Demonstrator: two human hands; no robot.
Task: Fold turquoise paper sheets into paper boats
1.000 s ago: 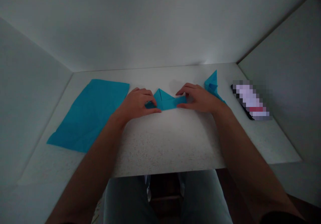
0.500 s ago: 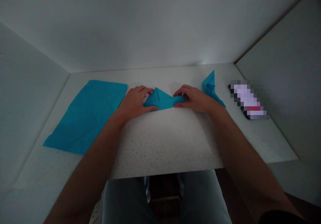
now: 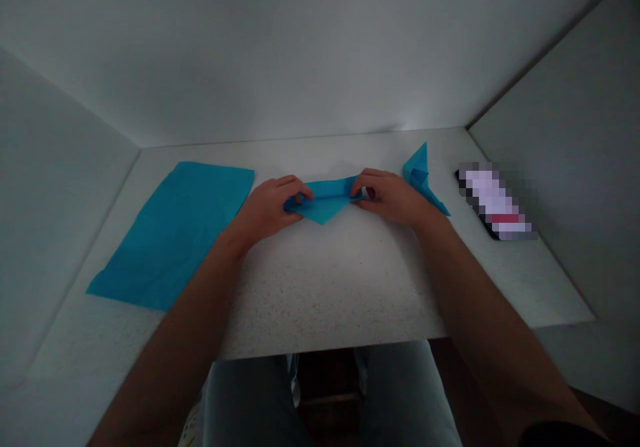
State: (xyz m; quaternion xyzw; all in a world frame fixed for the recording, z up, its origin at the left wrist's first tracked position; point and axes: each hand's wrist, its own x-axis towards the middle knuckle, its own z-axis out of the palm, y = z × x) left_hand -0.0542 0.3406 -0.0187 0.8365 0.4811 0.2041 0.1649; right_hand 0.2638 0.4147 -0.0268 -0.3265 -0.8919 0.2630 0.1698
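Note:
A folded piece of blue paper [image 3: 325, 200] lies between my hands at the middle of the table, its long band at the back and a triangular point facing me. My left hand [image 3: 275, 200] pinches its left end, thumb and fingers curled over the edge. On the other end, the fingers of my right hand [image 3: 383, 195] are closed on the paper, the thumb near the front edge. Both ends are partly hidden by my fingers. Just beyond my right hand stands a folded blue paper shape [image 3: 419, 173], with a pointed tip upward.
A large flat blue sheet [image 3: 175, 233] lies on the left of the white table [image 3: 330, 287], partly under my left forearm. At the right rests a phone [image 3: 495, 200], its screen blurred. Walls enclose the table at the back and sides.
The folded paper has been turned over: its triangular point faced away from me before and now faces me. My fingers have shifted to closer grips on its ends.

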